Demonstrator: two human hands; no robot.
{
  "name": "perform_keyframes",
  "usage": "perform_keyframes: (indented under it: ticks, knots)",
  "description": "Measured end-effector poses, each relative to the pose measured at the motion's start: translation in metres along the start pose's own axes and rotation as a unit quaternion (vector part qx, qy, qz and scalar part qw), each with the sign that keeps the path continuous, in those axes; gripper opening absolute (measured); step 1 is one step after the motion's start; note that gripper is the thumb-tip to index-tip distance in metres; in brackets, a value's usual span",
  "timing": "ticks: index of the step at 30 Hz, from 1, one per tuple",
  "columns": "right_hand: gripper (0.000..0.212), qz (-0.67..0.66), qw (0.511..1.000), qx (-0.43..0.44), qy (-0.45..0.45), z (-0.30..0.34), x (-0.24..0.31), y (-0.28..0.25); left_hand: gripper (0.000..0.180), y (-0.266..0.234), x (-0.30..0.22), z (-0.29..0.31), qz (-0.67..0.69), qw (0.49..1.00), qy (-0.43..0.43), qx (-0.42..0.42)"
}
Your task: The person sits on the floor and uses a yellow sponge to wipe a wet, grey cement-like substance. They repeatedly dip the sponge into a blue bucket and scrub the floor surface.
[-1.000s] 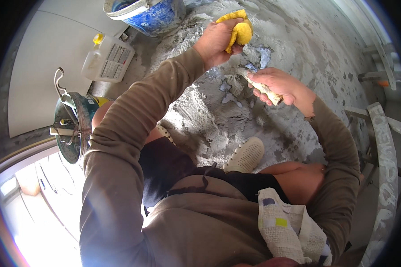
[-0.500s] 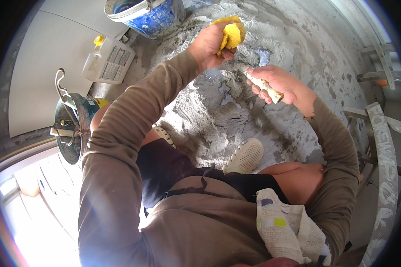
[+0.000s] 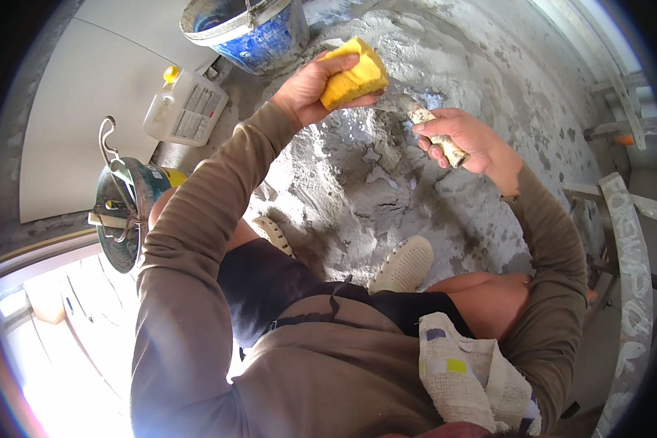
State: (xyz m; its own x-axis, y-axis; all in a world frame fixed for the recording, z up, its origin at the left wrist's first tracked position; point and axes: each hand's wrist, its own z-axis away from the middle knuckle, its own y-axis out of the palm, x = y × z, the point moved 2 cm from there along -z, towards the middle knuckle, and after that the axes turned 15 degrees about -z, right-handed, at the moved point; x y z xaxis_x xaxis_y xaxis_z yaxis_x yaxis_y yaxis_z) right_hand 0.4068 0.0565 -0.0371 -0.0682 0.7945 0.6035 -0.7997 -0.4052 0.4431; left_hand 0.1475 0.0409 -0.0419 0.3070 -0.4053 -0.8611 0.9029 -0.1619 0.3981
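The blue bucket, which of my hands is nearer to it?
Left. Your left hand, holding the yellow sponge, is just below and right of the blue bucket in the picture; your right hand, gripping a tool handle, is lower and farther right.

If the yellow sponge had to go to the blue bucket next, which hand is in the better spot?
Probably the left hand: it holds the yellow sponge and is nearer the blue bucket. The right hand is farther from the bucket and busy gripping a pale handle.
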Motion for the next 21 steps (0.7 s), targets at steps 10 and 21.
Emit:
perform_keyframes:
  ticks: [10,21]
  knots:
    - [0.014,0.007,0.998,0.063,0.002,-0.001,-0.004,0.011,0.036,0.012,0.018,-0.004,-0.113,0.986,0.003,-0.123]
    - [0.016,-0.016,0.996,0.091,0.003,-0.012,-0.002,0.000,0.019,0.010,0.030,-0.026,-0.186,0.967,0.057,-0.162]
